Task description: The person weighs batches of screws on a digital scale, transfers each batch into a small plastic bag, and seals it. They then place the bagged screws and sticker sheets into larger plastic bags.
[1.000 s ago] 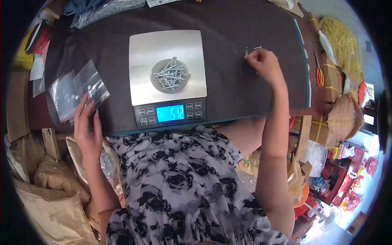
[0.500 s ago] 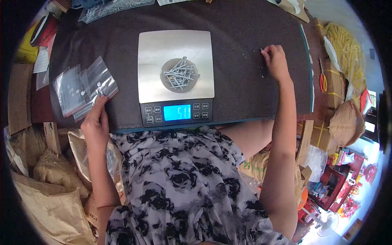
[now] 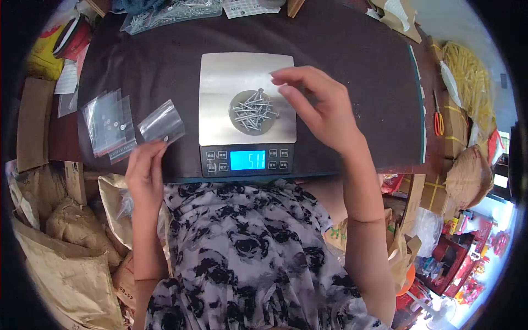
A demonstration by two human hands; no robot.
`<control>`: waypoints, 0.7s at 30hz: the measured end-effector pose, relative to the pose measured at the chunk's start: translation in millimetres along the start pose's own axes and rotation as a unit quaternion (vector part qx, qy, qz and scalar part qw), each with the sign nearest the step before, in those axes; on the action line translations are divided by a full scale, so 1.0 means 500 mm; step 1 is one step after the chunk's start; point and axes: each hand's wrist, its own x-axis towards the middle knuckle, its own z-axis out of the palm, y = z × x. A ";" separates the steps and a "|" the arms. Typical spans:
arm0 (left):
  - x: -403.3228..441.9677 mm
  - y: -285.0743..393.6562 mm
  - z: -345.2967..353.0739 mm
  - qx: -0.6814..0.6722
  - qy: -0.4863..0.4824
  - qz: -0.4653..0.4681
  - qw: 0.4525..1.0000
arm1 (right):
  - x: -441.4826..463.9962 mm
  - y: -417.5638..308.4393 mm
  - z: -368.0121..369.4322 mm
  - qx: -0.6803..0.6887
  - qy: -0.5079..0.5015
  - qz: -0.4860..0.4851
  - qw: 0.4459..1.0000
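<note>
My left hand (image 3: 146,165) pinches the lower edge of a small clear zip bag (image 3: 162,122), held just left of the digital scale (image 3: 208,137). Beside it, several similar clear bags (image 3: 107,124) overlap on the dark cloth. On the scale's steel plate stands a round dish (image 3: 235,122) filled with silver screws (image 3: 253,113); the blue display (image 3: 247,160) appears to read 511. Over the plate's right edge hovers my right hand (image 3: 322,104), thumb and fingers apart, with nothing visible between them.
A large clear bag of screws (image 3: 170,15) lies at the far edge with a white label (image 3: 250,7) next to it. Orange-handled scissors (image 3: 438,122) rest at the right. Cartons and brown sacks (image 3: 77,275) flank the table. Tiny bits (image 3: 357,110) dot the cloth.
My right hand has come left from the cloth to the scale, its pinch now opened. My left hand has drawn one bag away from the others, toward the scale.
</note>
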 end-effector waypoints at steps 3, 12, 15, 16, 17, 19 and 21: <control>-0.004 0.050 -0.048 -0.055 -0.055 -0.028 0.997 | -0.032 -0.027 -0.005 0.007 -0.032 -0.098 0.995; -0.024 0.164 -0.042 -0.321 -0.285 0.112 0.896 | -0.156 -0.101 0.090 0.179 -0.179 -0.158 0.954; -0.029 0.165 -0.022 -0.349 -0.294 0.161 0.875 | -0.178 -0.094 0.086 0.239 -0.221 -0.150 0.933; -0.031 0.158 -0.016 -0.354 -0.297 0.202 0.863 | -0.182 -0.092 0.082 0.259 -0.241 -0.149 0.923; -0.033 0.153 -0.009 -0.358 -0.300 0.242 0.850 | -0.182 -0.093 0.076 0.272 -0.248 -0.157 0.917; -0.028 0.147 0.008 -0.337 -0.342 0.279 0.832 | -0.177 -0.097 0.062 0.298 -0.259 -0.174 0.902; -0.023 0.151 0.012 -0.341 -0.337 0.278 0.832 | -0.178 -0.070 0.049 0.350 -0.255 -0.154 0.888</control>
